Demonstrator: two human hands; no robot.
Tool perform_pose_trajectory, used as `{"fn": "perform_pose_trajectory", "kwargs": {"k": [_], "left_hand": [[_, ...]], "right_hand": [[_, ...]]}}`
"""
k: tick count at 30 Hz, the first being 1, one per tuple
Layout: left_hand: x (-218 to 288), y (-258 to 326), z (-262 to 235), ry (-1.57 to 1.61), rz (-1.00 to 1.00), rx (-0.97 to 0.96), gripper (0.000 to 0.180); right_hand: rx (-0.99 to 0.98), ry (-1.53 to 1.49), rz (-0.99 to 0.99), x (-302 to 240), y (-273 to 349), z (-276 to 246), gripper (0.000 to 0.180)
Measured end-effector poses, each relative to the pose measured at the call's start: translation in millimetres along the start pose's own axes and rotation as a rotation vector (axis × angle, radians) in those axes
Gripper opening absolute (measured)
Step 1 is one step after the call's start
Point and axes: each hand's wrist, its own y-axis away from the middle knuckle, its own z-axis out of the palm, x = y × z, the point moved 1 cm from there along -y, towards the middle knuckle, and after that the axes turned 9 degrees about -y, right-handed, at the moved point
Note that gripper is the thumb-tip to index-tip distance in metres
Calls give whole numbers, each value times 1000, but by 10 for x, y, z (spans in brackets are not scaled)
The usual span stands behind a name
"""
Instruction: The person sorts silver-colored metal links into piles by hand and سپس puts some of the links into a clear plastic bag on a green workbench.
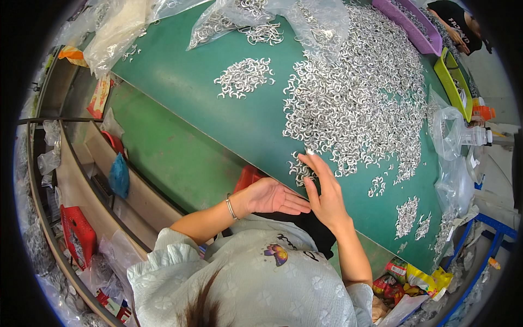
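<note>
At the centre of the frame, the right hand (329, 204) is over the near edge of the green tabletop (180, 82), fingers loosely spread, thumb apart from the index. No grip on any piece visible; undersides hidden, so can't tell if something small is tucked there. The small cluster (300, 170) of silvery curved pieces lies just left of those fingers, near the table edge; touching or just above, can't tell.

Left hand (269, 196) is lower and further left, palm up, fingers straight and together, tips near the right thumb. Palm looks bare. Probably held flat and low at the edge so pieces could be caught there; right hand probably angled so its fingers can rake or pick.

Main heap (354, 98) of the same pieces fills the upper right of the tabletop, beyond the right fingertips; likely kept within reach as supply. Side pile (245, 77) at upper centre and lower-right pile (407, 217) stand apart from it, perhaps to keep portions from mixing. Clear plastic bag (324, 30) lies at top centre, partly over the heap. Purple bin (434, 46) and yellow-green bin (467, 113) sit along the upper-right side, presumably out of the hands' way.
</note>
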Motion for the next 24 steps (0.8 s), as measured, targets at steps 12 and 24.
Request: {"fn": "perform_pose_trajectory", "kwargs": {"k": [12,24], "left_hand": [[112,-58,-24,54,-49,-143,93],[108,-72,-25,77,-56,-139,92]], "right_hand": [[-25,138,-74,26,-13,-10,46],[-110,169,-114,9,-75,-40,52]]}}
